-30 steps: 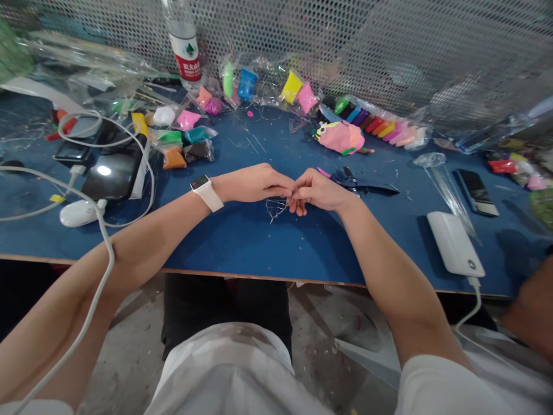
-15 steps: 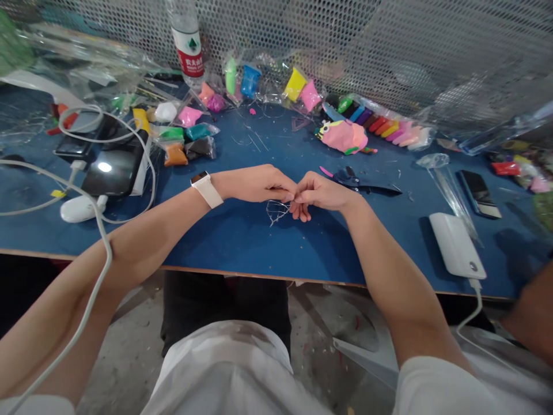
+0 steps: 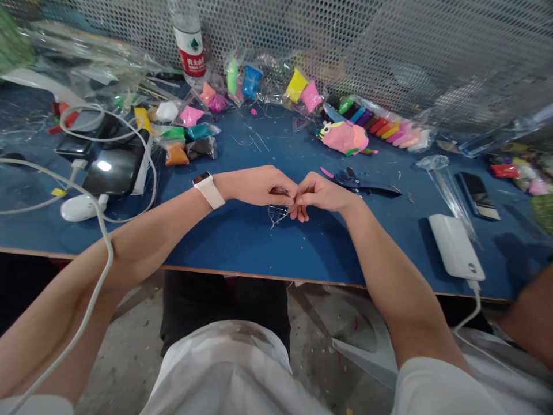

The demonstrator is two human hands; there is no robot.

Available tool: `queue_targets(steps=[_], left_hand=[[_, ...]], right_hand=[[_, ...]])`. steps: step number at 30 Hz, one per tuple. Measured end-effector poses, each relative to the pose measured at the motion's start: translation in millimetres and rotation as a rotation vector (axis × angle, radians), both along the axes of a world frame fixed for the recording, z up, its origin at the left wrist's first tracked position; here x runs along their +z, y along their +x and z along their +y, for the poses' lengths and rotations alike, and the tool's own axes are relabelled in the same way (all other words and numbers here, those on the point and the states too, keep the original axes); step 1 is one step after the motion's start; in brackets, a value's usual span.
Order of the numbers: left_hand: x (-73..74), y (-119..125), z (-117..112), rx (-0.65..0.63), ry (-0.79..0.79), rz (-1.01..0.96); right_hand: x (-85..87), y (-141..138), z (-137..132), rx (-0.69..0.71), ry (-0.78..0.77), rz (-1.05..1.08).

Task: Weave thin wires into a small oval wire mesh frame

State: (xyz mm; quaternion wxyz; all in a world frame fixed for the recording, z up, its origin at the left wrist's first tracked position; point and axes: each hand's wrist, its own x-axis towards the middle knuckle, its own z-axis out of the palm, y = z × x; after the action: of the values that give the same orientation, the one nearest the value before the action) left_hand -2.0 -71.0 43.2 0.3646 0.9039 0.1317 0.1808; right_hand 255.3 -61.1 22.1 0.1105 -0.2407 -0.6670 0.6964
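A small frame of thin silvery wire [image 3: 276, 215] hangs below my fingertips over the blue table [image 3: 242, 248]. My left hand [image 3: 263, 185] pinches it from the left, thumb and forefinger pressed together; a watch with a pale strap is on that wrist. From the right, my right hand [image 3: 315, 193] pinches at the same spot, its fingertips meeting those of the left hand, with the lower fingers curled. The exact grip on the wire is hidden by the fingers. Dark-handled pliers or cutters [image 3: 363, 185] lie just beyond my right hand.
A pink clay figure [image 3: 343, 137] lies behind the tool. Bags of coloured clay [image 3: 201, 131] and a water bottle [image 3: 190, 49] stand along the mesh panel. Left are phones [image 3: 112, 164] and a white cable [image 3: 101, 230]; right, a white power bank [image 3: 457, 246] and another person's arm [image 3: 529, 317].
My left fingers have shifted slightly, and the wire frame has turned a little between the fingertips. Both hands stay in nearly the same place.
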Motion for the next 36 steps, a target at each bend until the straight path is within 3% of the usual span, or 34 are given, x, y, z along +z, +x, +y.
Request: queue_targets(steps=[11,21,36], left_hand=[[3.2,0,1,-0.023,-0.050,0.009],[8.3,0,-2,-0.033,-0.162,-0.071],[11.5,0,-3,-0.030,-0.122,-0.055]], right_hand=[[-3.8,-2,-2,-0.034,0.045,0.044],[-6.5,-4,-2,-0.059,-0.023,0.106],[-9.3,-6,-2,-0.046,-0.061,0.143]])
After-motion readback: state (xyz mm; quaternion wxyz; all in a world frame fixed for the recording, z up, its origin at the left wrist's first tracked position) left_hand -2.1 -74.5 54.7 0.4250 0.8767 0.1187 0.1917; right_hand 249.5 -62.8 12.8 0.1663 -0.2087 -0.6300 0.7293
